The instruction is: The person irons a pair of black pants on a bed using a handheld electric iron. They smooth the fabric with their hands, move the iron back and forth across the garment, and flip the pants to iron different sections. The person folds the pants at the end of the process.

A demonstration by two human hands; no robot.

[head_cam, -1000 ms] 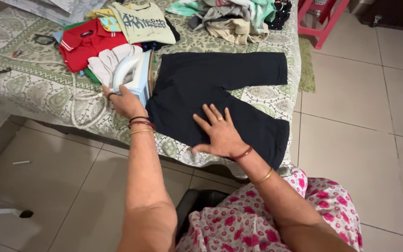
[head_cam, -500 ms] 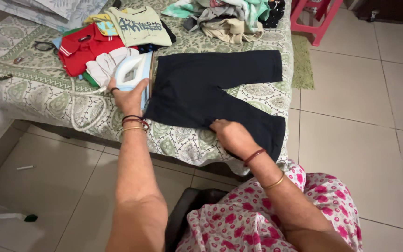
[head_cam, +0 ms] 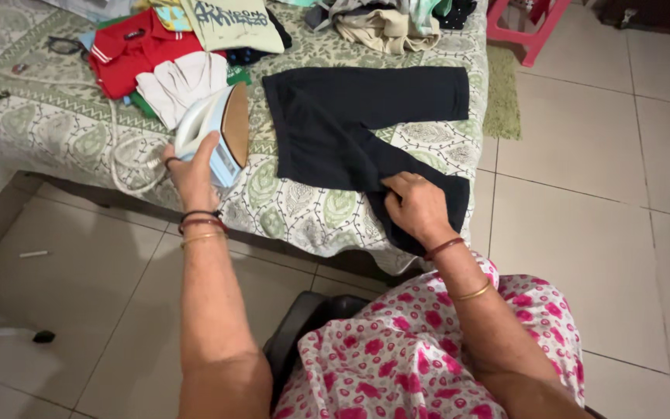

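**On the bed edge: iron in left hand, shorts leg in right**

Head view, the only one. On the patterned bedspread (head_cam: 63, 132) lie dark shorts (head_cam: 350, 116), spread flat, waistband toward the left, two legs running out to the right. The far leg lies straight along the bed; the near leg angles down toward the bed's front edge and the person.

Right hand (head_cam: 416, 206) is closed over the hem end of the near leg, fingers curled around bunched cloth, right at the bed edge. Left hand (head_cam: 194, 174) is wrapped around the handle of a white and pale blue iron (head_cam: 215, 132), which is tipped up with its brown soleplate facing right, toward the shorts. Iron stands just beside the waistband, apart from it, with bare bedspread showing between. White cord (head_cam: 129, 159) loops on the bed left of the iron.

Shorts' long axis runs left to right across the view. Right hand is on them; left hand is near the waistband end, not touching cloth.

Behind the iron: red shirt (head_cam: 129, 50), white cloth (head_cam: 184, 81), pale printed shirt (head_cam: 234, 23). Pink stool (head_cam: 533, 31) stands on the tiled floor (head_cam: 599, 155) far right.
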